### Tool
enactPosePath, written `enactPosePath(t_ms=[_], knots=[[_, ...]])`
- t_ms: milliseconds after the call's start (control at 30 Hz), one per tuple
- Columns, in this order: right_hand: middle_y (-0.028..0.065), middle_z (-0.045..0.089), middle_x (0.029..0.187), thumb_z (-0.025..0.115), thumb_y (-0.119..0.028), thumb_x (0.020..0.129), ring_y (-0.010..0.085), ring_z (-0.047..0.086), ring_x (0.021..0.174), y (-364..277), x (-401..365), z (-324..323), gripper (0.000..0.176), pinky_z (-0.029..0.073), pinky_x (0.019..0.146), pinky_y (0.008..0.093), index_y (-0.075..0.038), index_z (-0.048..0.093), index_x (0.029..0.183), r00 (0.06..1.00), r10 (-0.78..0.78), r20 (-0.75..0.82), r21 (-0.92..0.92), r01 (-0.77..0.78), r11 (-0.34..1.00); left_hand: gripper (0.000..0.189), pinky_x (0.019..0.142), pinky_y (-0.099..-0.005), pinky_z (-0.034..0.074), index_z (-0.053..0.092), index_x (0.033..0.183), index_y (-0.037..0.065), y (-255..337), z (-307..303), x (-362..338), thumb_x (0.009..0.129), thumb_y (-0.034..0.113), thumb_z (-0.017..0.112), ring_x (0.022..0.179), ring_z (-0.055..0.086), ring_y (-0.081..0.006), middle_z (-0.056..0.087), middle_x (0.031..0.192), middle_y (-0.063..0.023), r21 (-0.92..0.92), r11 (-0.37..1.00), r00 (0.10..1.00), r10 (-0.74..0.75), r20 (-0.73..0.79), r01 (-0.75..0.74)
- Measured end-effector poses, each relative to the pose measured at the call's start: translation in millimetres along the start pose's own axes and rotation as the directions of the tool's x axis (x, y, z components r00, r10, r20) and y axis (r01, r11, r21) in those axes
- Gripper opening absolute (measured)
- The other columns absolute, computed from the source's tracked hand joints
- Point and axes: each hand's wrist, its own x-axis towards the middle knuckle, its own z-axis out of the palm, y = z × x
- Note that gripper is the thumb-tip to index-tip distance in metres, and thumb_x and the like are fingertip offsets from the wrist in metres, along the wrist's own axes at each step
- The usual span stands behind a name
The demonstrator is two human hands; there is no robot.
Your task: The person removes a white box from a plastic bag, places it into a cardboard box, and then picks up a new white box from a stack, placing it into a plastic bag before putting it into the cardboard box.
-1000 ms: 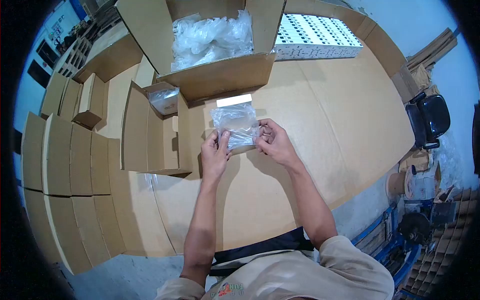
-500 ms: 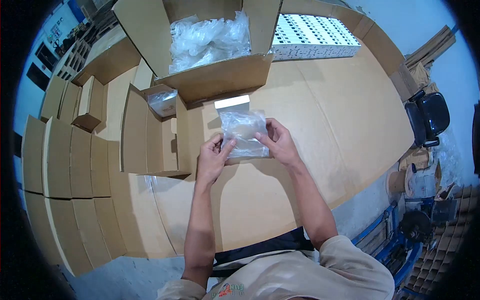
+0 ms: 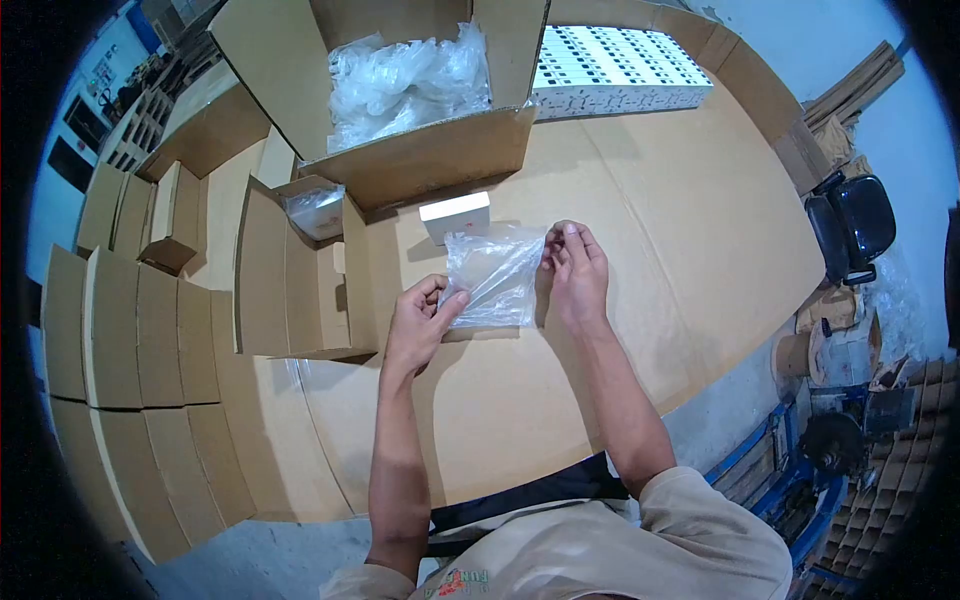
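Note:
A clear plastic bag point(image 3: 497, 282) is stretched flat between my hands, above the cardboard-covered table. My left hand point(image 3: 417, 325) pinches its left side, thumb on top. At the bag's upper right edge, the fingertips of my right hand point(image 3: 580, 275) are closed on the plastic. A small white box point(image 3: 455, 216) sits on the table just beyond the bag and partly behind its top edge. To the left stands a narrow open carton point(image 3: 262, 285) with a bagged white box point(image 3: 318, 212) in its far end.
A large open carton point(image 3: 430, 155) full of crumpled clear bags point(image 3: 410, 88) stands at the back. Right of it lies a block of white boxes point(image 3: 620, 75) in rows. Several brown cartons point(image 3: 140, 330) line the left side. A black chair point(image 3: 860, 225) is beyond the table's right edge.
My right hand has moved from the bag's face to its upper right edge. The bag now looks flatter and more spread, and the view has shifted slightly.

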Motion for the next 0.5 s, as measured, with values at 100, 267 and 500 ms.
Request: enactPosePath(t_ms=[100,267,500], knots=[[0.0009,0.061,0.084,0.057,-0.021,0.107,0.0063,0.056,0.071,-0.2,-5.9,7.2,0.022,0.047,0.064,0.0244,-0.001,0.064,0.105,1.000,0.007,0.030,-0.162,-0.001,0.987,0.014,0.056,-0.0213,0.035,0.067,0.103,0.002,4.1,4.7,-1.3,0.097,0.013,0.072,0.069,0.047,-0.0015,0.062,0.084,0.0035,-0.041,0.999,0.999,-0.025,-0.022,0.024],[0.0008,0.054,0.071,0.053,-0.025,0.109,0.0071,0.047,0.070,28.5,-13.6,4.8,0.032,0.042,0.061,0.0289,0.000,0.060,0.090,0.971,-0.189,0.147,-0.602,0.240,0.762,0.014,0.056,-0.0212,0.036,0.066,0.102,0.002,-8.5,4.6,3.0,0.100,0.016,0.069,0.066,0.046,-0.0019,0.060,0.078,0.0047,0.020,0.998,0.998,0.062,-0.011,-0.062],[0.0040,0.047,0.069,0.046,-0.022,0.110,0.0104,0.041,0.066,18.4,-8.2,9.4,0.034,0.038,0.059,0.0301,-0.001,0.051,0.085,0.886,-0.463,0.025,-0.677,0.355,0.645,0.016,0.057,-0.0215,0.039,0.065,0.100,0.001,-4.5,-4.1,-4.4,0.101,0.016,0.066,0.065,0.048,-0.0033,0.057,0.074,0.0043,0.086,0.996,0.994,-0.002,0.106,-0.007]])
